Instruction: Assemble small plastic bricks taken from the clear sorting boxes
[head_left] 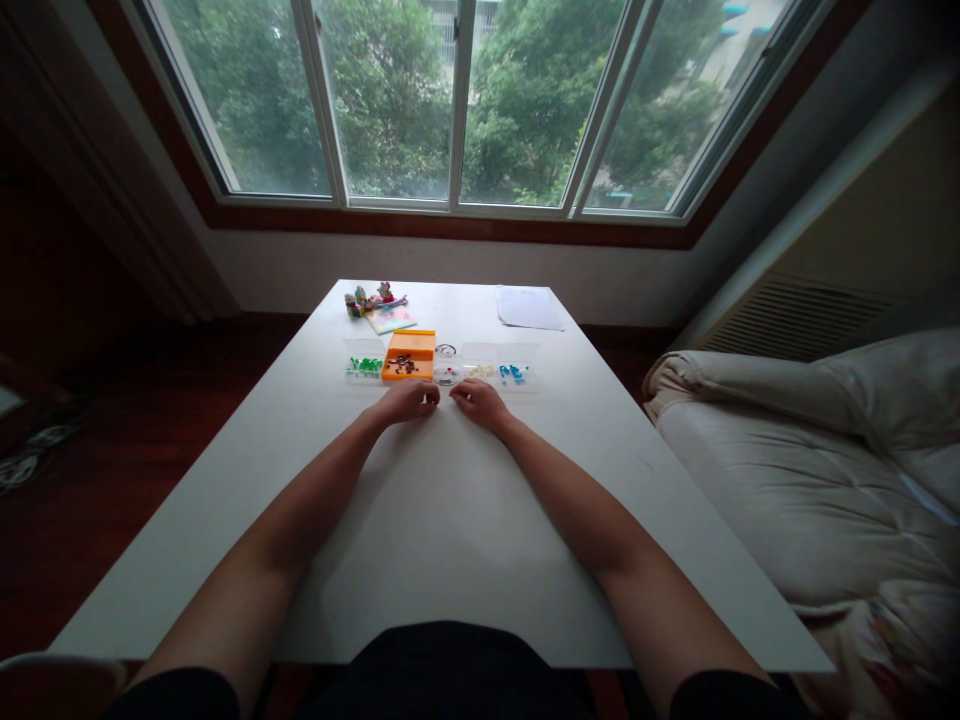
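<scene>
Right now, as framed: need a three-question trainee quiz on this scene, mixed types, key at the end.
1. True or false: the left hand is nearer the orange box than the right hand is.
2. Which colour of small pieces lies farthest right? A) green B) dark brown C) blue
3. What lies near the far right corner of the table?

Key:
1. True.
2. C, the blue pieces.
3. White paper.
</scene>
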